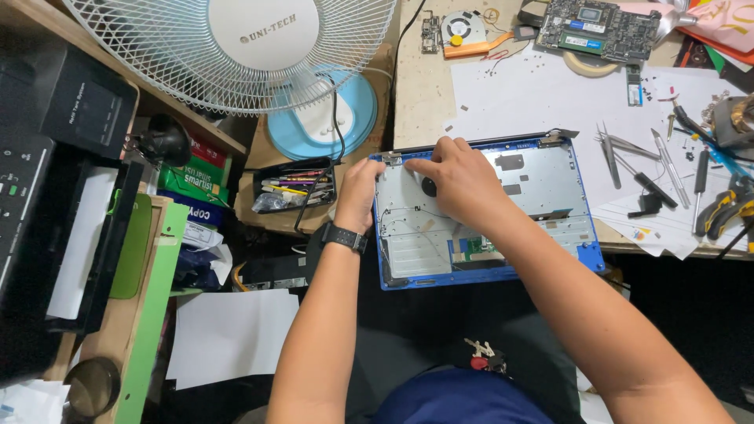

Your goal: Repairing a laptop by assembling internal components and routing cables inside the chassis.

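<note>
Plainly, both hands rest on an opened blue laptop shell (487, 216), which lies half on the desk edge (420, 94) and half over the person's lap; its bare grey metal inner plate faces up, with thin wires running across it and a small green board near its lower middle. The left hand (360, 192), a black watch (344, 237) on its wrist, grips the shell's left edge near the top corner, fingers curled over the rim; the right hand (459, 179) lies on the inner plate near the top left, fingers bent and pressed down toward a small hinge bracket there; whether it pinches anything between the fingertips I cannot tell. Farther up the desk lie a removed green circuit board (601, 30) and a round cooling fan (462, 30) with an orange strip beside it; to the right of the shell, on white paper, lie tweezers (620, 149), a few screwdrivers and yellow-handled pliers (726, 210). A white standing fan (236, 47) leans in at the upper left; a black tray of pens (297, 187) sits just left of the left hand.
</note>
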